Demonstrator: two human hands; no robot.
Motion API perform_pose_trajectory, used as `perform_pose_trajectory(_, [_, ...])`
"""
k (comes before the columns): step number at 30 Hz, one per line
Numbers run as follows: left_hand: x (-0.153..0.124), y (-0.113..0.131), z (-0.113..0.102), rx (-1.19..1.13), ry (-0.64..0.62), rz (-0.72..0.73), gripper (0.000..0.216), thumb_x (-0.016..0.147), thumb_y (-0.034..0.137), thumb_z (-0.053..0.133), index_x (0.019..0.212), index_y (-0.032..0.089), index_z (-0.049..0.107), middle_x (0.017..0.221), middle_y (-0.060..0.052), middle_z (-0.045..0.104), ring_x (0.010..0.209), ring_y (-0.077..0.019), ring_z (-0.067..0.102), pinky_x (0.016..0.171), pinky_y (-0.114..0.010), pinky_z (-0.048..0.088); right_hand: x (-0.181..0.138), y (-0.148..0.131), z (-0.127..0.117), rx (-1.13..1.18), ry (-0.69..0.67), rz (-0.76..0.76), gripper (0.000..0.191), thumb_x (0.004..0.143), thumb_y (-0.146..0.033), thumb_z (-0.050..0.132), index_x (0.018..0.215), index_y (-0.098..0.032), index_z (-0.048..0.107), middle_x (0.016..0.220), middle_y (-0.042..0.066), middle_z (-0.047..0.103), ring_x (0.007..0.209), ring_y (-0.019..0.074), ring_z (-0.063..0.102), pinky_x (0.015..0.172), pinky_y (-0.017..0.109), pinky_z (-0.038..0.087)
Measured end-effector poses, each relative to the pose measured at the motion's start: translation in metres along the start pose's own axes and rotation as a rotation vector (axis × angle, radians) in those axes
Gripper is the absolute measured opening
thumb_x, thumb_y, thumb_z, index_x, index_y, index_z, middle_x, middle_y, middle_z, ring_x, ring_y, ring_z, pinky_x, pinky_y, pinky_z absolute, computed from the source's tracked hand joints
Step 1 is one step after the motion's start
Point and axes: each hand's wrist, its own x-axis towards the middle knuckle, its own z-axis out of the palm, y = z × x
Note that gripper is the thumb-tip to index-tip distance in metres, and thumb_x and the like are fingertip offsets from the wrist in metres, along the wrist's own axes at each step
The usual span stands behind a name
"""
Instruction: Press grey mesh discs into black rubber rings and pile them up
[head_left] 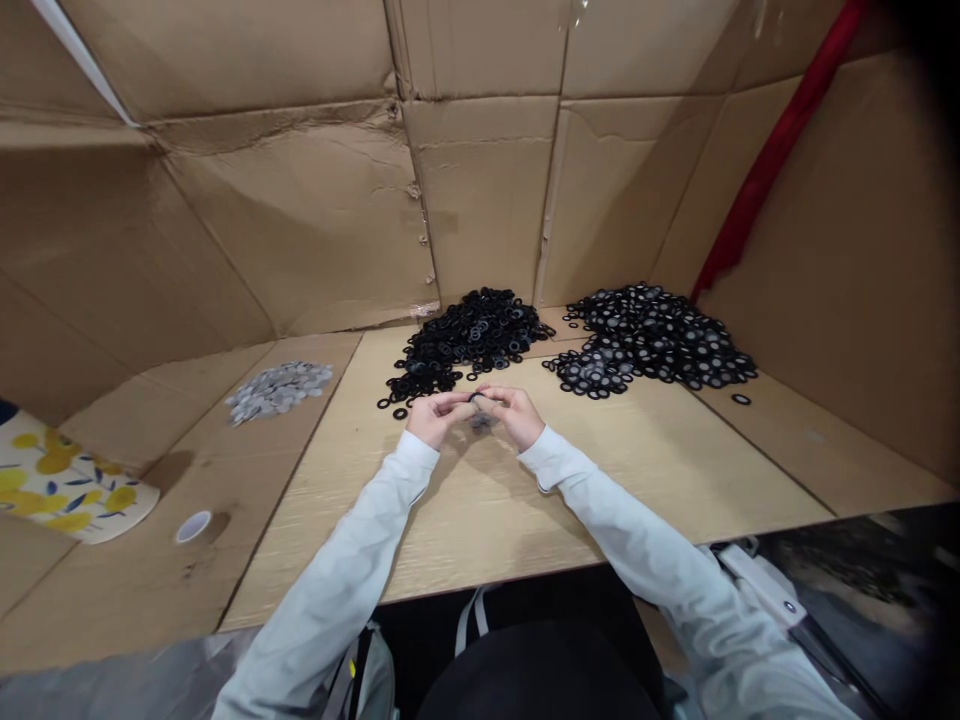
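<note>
Pinching a black ring (477, 398) (markings too small to read), fingers (456, 403) of left hand (432, 421) and right hand (520, 414) meet.

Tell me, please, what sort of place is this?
Probably a makeshift workstation for handling small parts: flattened cardboard lines the walls around a wooden tabletop, with heaps of black rubber-like rings and a pile of grey discs.

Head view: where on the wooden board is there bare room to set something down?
Bare wood lies on the board in front of the left hand and right hand, and below the mesh-centred rings. The far end is crowded, where those and the black rings heap.
</note>
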Motion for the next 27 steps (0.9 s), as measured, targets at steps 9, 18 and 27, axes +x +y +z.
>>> perform_pose_trajectory(9, [-0.007,-0.005,0.019,-0.003,0.217,0.155,0.018,0.05,0.021,0.068,0.066,0.013,0.064,0.066,-0.004,0.066,0.062,-0.015,0.059,0.066,-0.029,0.047,-0.001,-0.004,0.001,-0.198,0.154,-0.165,0.009,0.062,-0.025,0.056,0.058,-0.017,0.057,0.08,0.003,0.049,0.078,0.0144,0.049,0.061,0.025,0.042])
perform_pose_trajectory(18, [-0.009,-0.004,0.017,0.12,0.249,0.282,0.02,0.058,0.024,0.063,0.074,0.014,0.066,0.077,-0.007,0.067,0.072,-0.0163,0.061,0.071,-0.029,0.047,-0.003,-0.01,0.0,-0.532,0.146,-0.366,0.007,0.069,-0.019,0.049,0.067,-0.018,0.055,0.082,0.005,0.048,0.082,0.0174,0.047,0.072,0.033,0.042])
perform_pose_trajectory(27, [-0.007,-0.004,0.011,0.132,0.114,0.182,0.025,0.057,0.026,0.064,0.079,0.014,0.066,0.085,-0.007,0.066,0.082,-0.0202,0.06,0.081,-0.034,0.044,-0.005,-0.013,-0.003,-0.646,0.061,-0.46,0.01,0.071,-0.017,0.045,0.075,-0.017,0.055,0.09,0.008,0.045,0.091,0.0198,0.041,0.083,0.038,0.036])
